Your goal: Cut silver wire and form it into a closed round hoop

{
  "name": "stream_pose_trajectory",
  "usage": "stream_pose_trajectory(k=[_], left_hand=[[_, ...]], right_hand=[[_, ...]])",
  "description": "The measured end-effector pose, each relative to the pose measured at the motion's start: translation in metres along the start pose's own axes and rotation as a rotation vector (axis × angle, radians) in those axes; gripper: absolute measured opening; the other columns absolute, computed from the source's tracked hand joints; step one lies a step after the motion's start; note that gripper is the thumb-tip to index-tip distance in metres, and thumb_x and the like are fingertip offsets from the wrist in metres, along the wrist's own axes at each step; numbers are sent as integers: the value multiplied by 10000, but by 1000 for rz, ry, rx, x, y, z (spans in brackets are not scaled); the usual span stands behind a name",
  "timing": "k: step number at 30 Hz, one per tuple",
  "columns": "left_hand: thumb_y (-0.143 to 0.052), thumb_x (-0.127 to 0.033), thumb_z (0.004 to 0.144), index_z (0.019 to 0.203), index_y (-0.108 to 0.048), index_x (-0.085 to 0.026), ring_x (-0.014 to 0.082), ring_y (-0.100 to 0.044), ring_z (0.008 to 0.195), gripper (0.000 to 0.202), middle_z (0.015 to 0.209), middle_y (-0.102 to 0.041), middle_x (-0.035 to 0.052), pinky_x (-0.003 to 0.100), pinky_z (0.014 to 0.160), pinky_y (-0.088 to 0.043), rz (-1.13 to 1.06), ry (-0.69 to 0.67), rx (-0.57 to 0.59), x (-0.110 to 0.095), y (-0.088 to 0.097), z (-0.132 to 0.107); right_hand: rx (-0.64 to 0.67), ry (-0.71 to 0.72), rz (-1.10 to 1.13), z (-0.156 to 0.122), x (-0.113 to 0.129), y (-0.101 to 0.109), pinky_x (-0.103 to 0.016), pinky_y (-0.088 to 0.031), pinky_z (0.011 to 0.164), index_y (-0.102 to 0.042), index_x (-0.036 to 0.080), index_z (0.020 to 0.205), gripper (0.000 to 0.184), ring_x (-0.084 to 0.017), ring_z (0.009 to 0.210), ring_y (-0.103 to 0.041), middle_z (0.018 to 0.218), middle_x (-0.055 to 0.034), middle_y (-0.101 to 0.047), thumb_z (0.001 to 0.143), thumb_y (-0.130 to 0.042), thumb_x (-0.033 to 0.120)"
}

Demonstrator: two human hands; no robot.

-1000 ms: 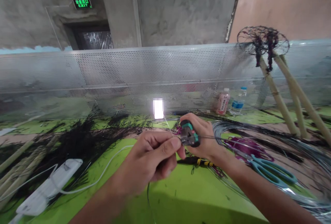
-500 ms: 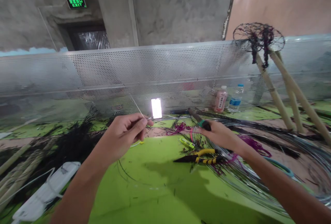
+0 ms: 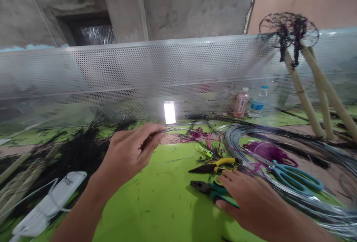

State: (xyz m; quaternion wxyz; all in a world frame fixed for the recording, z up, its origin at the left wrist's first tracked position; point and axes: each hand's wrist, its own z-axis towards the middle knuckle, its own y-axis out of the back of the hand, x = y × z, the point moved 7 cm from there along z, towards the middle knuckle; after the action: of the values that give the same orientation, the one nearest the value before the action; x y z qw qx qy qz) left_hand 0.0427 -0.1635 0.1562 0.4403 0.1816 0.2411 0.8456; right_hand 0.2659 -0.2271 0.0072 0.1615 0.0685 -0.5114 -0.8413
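Note:
My left hand (image 3: 131,154) is raised over the green table (image 3: 167,197), thumb and forefinger pinched on a thin piece of wire (image 3: 178,129) that points right. My right hand (image 3: 248,199) lies low at the right, fingers resting on the teal-handled pliers (image 3: 212,189), which lie flat on the table. Just beyond them lie yellow-and-black pliers (image 3: 214,166).
A big coil of steel wire (image 3: 279,186) fills the right side, with teal scissors (image 3: 295,178) and purple strands on it. A white power strip (image 3: 47,204) and black fibres lie left. A lit phone (image 3: 169,112), two bottles (image 3: 242,102) and bamboo poles (image 3: 301,93) stand against the perforated metal panel.
My right hand came back from the far side and lowered the teal pliers onto the table near me. My left hand stays raised with the wire, turned more level.

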Motion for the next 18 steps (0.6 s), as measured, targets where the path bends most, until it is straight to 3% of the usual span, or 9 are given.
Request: stream_pose_trajectory(k=[3,5,6,8,13,18], left_hand=[[-652,-204,938,970,-747,-211,98,-657,480,100,686,-764,-20,190,556,-531,29,-135,-60,-17,1,-2],[-647,-179,937,993,-734,-208,124,-716,562,108,752,-788,-4,210,633,-577,4,-211,-37,-27,0,-3],[-653,-173,931,999,-728,-207,137,-741,613,107,796,-799,7,218,671,-593,-11,-241,-30,-31,0,-4],[-681,-167,912,1001,-712,-204,156,-768,690,101,860,-809,24,227,744,-610,-32,-275,-30,-37,1,-7],[-682,-148,910,1039,-657,-219,147,-771,715,150,887,-804,10,206,729,-626,-123,-161,-2,-38,-4,-10],[-696,-132,898,1129,-625,-212,149,-766,893,255,1075,-768,43,184,698,-654,-377,-12,-92,-34,-6,-9]], right_hand=[[-210,221,203,20,33,74,-311,-459,497,-587,256,894,78,-184,633,-638,777,-23,-684,955,-554,291],[-442,228,229,35,43,116,-345,-519,647,-582,243,1038,97,-220,851,-664,945,-78,-701,982,-509,275],[-488,237,187,44,49,126,-379,-528,749,-584,222,1125,165,-246,943,-651,1028,-102,-698,976,-527,268],[-469,280,164,63,59,124,-415,-513,821,-580,205,1190,225,-264,1001,-637,1111,-108,-690,973,-545,251],[-341,359,368,83,64,96,-300,-463,646,-583,194,1098,159,-162,763,-627,896,-44,-694,1006,-457,170],[-221,263,544,85,54,94,-256,-323,545,-590,188,989,86,-81,591,-462,727,38,-582,976,-510,159]])
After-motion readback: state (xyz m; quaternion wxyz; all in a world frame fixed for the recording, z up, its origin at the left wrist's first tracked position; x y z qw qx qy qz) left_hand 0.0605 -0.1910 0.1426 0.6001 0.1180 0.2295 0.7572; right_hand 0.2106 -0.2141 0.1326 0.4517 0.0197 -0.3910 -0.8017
